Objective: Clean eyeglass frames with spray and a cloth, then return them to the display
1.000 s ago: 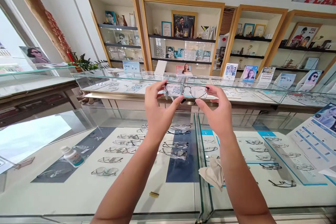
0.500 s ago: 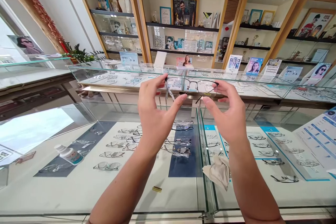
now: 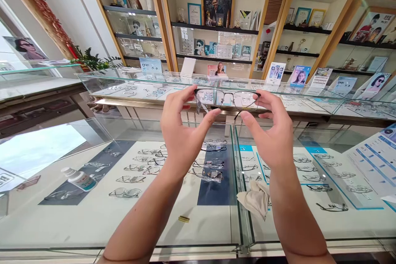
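A pair of dark thin-framed eyeglasses [image 3: 228, 95] is held up in the air in front of me, above the glass counter. My left hand [image 3: 185, 128] grips its left end, with the fingers at the top corner and the thumb below. The right end is pinched by my right hand [image 3: 270, 128] in the same way. A small tag hangs by the left lens, and faint yellow print shows low on the right one. One temple tip points down between my thumbs; the rest of the temples is largely hidden.
Below lies a glass display case [image 3: 161, 231] with several rows of eyeglasses inside. On the glass are a white spray bottle [image 3: 79, 179], a beige cloth [image 3: 255, 200] and a small gold piece [image 3: 183, 219]. A printed sheet [image 3: 375, 163] stands at right. Another display counter [image 3: 139, 103] runs behind.
The eyeglasses have tilted slightly, and my hands are a little farther apart. Both hands keep their hold. The view has shifted slightly.
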The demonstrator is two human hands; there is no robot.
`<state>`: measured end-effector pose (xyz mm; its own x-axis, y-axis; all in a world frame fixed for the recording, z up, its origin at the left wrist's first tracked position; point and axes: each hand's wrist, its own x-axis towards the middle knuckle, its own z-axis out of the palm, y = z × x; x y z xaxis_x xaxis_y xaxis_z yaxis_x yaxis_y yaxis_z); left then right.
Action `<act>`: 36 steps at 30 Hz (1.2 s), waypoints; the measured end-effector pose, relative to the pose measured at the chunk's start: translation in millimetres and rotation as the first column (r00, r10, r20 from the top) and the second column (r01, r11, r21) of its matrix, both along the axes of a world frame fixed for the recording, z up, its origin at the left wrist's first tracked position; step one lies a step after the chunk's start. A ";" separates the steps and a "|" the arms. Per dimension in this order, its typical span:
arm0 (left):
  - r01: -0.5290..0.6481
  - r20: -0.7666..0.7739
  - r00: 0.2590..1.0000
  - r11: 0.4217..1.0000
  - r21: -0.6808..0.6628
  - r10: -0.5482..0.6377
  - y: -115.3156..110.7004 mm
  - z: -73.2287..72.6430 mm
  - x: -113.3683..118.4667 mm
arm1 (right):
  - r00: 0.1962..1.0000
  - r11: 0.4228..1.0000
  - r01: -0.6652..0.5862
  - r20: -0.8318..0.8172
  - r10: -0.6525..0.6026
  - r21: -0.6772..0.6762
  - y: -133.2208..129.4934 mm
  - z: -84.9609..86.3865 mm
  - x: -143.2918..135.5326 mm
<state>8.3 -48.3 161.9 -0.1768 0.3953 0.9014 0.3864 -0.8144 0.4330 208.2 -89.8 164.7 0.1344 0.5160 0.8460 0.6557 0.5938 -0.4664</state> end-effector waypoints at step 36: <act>-0.207 -0.044 0.974 0.951 0.228 0.223 21.5 -11.9 3.4 | 0.999 0.998 0.031 0.014 -0.030 -0.050 7.5 -4.1 -1.0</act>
